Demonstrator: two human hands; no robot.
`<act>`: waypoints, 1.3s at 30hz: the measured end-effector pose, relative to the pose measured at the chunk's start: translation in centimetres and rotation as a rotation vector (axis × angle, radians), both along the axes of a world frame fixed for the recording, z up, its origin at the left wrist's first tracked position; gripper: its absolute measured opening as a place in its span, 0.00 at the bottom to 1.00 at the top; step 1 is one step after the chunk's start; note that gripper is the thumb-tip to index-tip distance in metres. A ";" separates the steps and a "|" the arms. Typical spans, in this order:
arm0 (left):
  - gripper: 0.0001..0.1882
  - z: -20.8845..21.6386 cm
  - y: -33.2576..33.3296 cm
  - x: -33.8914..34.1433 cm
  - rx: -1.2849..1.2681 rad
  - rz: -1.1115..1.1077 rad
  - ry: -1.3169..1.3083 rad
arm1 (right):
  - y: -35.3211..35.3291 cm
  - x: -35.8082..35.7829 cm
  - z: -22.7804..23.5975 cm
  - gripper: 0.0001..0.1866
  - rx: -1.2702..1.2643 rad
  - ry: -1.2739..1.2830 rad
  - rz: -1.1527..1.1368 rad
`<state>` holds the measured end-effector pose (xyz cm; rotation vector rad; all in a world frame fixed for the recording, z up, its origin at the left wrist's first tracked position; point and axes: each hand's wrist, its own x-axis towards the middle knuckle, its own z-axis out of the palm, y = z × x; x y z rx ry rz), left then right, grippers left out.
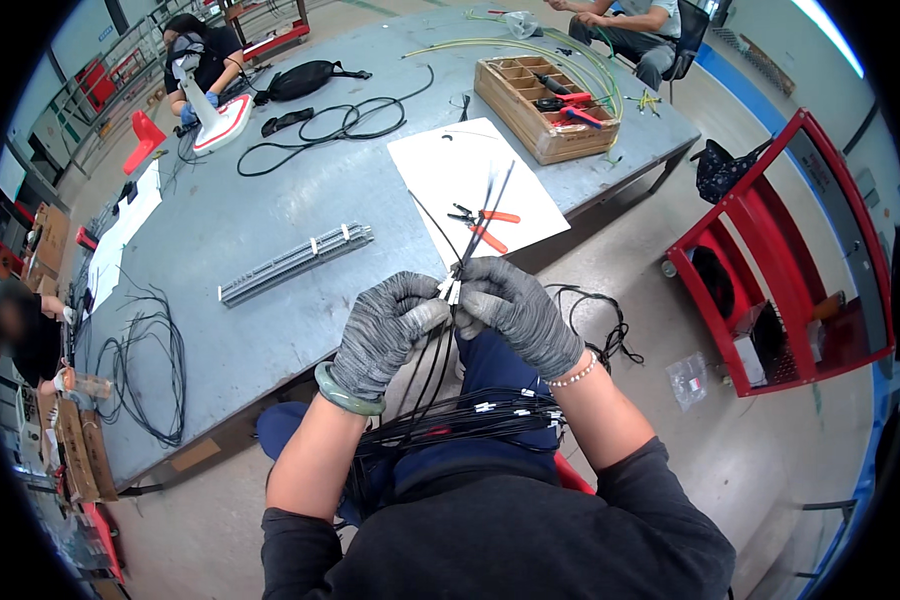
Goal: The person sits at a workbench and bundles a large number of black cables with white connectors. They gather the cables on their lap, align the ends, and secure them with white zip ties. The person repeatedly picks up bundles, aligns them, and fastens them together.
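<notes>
Both hands wear grey knit gloves and meet in front of me at the table's edge. My left hand [390,318] pinches a few thin black cables at their white label sleeves [450,290]. From the other side, my right hand [515,312] grips the same black cables [438,355]; their ends stick up past the fingers. More black cables with white tags [510,405] lie in a bundle across my lap. Just beyond my hands, orange-handled wire strippers [485,225] rest on a white sheet [530,195].
On the grey table [300,210] lie a bundle of grey rods [295,265], a coiled black cable [350,120] and loose black wires [145,370]. A wooden tool box [545,110] stands far right. A red cart [780,260] is on the floor at right. Other people sit around the table.
</notes>
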<state>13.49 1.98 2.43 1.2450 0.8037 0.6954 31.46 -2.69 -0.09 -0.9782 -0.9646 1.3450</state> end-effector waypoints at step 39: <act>0.08 -0.9 0.1 0.3 0.133 0.154 0.091 | -1.3 -2.6 -0.1 0.09 0.091 -0.487 -0.226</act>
